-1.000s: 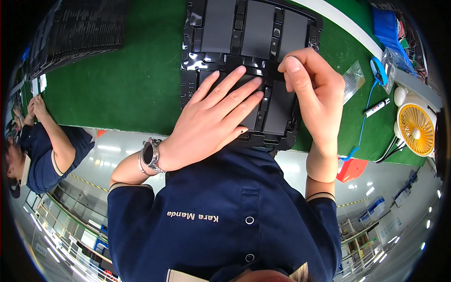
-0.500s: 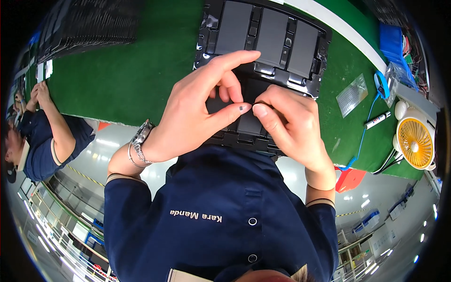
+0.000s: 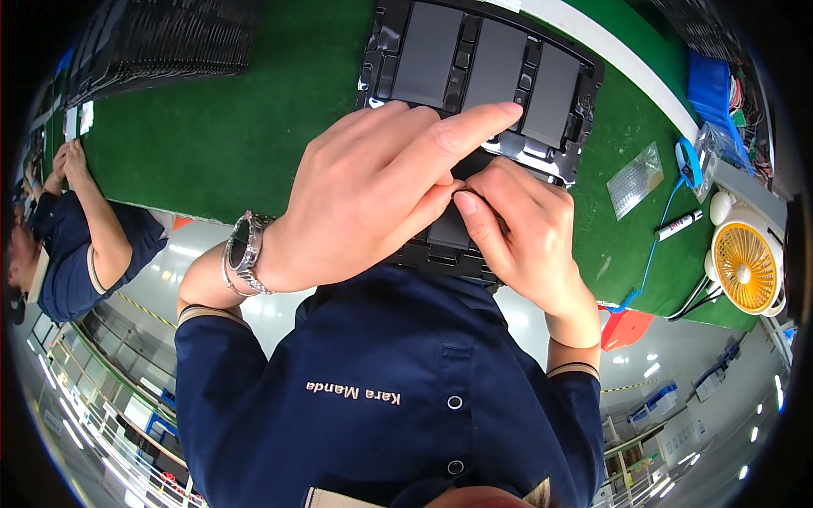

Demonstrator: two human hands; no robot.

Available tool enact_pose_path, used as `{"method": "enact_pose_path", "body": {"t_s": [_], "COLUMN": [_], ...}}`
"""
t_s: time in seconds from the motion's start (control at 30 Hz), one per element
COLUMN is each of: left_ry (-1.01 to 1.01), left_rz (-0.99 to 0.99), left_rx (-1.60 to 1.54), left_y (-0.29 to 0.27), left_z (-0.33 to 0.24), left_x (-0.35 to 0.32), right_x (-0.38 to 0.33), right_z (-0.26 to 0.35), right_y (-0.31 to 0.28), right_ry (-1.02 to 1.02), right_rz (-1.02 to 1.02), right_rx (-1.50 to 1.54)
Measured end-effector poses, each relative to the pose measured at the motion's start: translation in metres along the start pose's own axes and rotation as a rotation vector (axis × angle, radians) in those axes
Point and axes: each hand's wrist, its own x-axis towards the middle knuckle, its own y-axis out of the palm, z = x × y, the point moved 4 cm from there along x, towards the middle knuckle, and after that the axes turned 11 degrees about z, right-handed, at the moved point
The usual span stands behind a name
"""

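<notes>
Fingertips [image 3: 464, 201] of both hands pinched together narrowly over black tray [image 3: 584, 93], contents unclear, left hand [image 3: 373, 195] arched, right hand [image 3: 525, 233] curled, 3 matte grey rectangular panels [image 3: 491, 68]

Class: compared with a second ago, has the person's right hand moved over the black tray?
Yes. The right hand left the black tray's right edge, sliding leftwards to meet the left hand at the middle.

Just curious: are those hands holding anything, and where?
Both hands' fingers pinch something small above the black tray; what it is, and where it is gripped, cannot be told.
</notes>
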Motion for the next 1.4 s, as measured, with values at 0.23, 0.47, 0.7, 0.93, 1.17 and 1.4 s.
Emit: {"method": "enact_pose_path", "body": {"t_s": [0.23, 0.47, 0.7, 0.93, 1.17, 1.4], "left_ry": [-0.140, -0.102, 0.117, 0.231, 0.179, 0.186], "left_rz": [0.070, 0.241, 0.287, 0.136, 0.307, 0.217], "left_rx": [-0.171, 0.020, 0.310, 0.347, 0.319, 0.444], "left_y": [0.001, 0.028, 0.094, 0.081, 0.096, 0.095], "left_z": [-0.002, -0.011, -0.041, -0.037, -0.042, -0.047], "left_x": [0.003, 0.005, 0.008, 0.012, 0.009, 0.010], "right_x": [0.000, -0.004, -0.012, -0.015, -0.017, -0.016], "right_z": [0.003, -0.009, -0.035, -0.035, -0.036, -0.035], "right_y": [-0.004, -0.040, -0.056, -0.061, -0.065, -0.065], "right_ry": [-0.046, 0.092, 0.237, 0.186, 0.155, 0.175], "right_rz": [-0.018, -0.215, -0.350, -0.371, -0.403, -0.416], "right_rx": [-0.095, 0.126, 0.523, 0.587, 0.618, 0.638]}}
